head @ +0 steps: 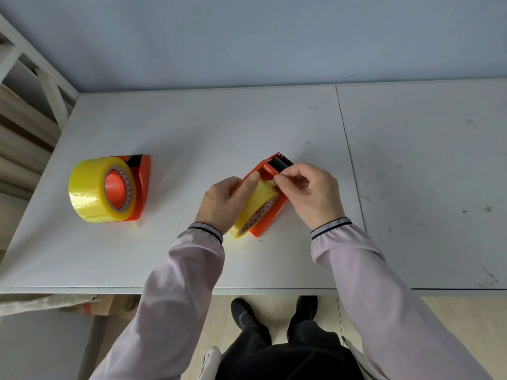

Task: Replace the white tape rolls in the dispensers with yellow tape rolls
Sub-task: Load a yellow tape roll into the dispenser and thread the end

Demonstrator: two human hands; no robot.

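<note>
Across a white tabletop (192,127) set against a pale wall, made of two panels with a seam running down right of centre and scuff marks on the right panel. Under the near edge, dark shoes (242,312) and dark trousers on a light floor; pink sleeves (175,297) with striped cuffs reaching up from below. On the left, well apart from the hands: an orange tape dispenser (142,187) lying on its side, loaded with a fat yellow tape roll (87,187) around an orange hub. Near the middle: a second orange dispenser (270,212), also on its side, black roller and toothed blade at its far end, with another yellow tape roll (255,204) seated in it. Left hand (222,204) wrapped around that roll from the left side, thumb laid over its top. Right hand (310,190) closed in a pinch, thumb and forefinger nipping the loose tape end (270,182) just beside the black roller. Both hands touching the same roll, close together.
</note>
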